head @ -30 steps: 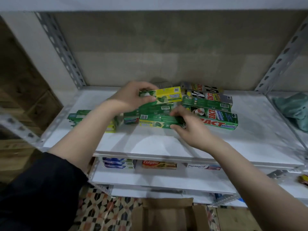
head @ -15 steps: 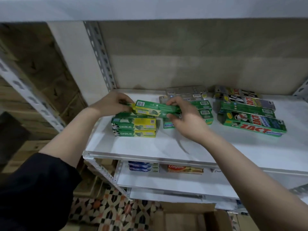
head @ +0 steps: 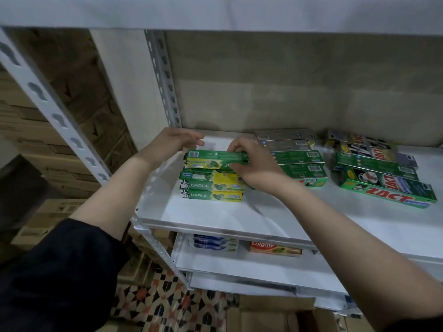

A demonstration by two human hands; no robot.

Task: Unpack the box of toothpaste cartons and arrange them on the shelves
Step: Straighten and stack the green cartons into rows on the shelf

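A green and yellow Darlie carton (head: 213,160) lies on top of a stack of Darlie cartons (head: 212,190) at the left of the white shelf (head: 215,216). My right hand (head: 254,164) grips the top carton's right end. My left hand (head: 177,141) hovers at its left end, fingers curled behind it, touching or nearly touching. To the right lie green cartons (head: 299,164) and a group of Zact cartons (head: 383,183).
The lower shelf holds blue Safi cartons (head: 214,243) and a Colgate carton (head: 275,249). An open cardboard box (head: 275,315) sits on the patterned floor below. A perforated upright post (head: 165,80) stands at the shelf's back left corner. Stacked brown boxes fill the left.
Both hands carried the green and yellow carton leftward from the middle pile and set it onto the Darlie stack. My view has shifted left.
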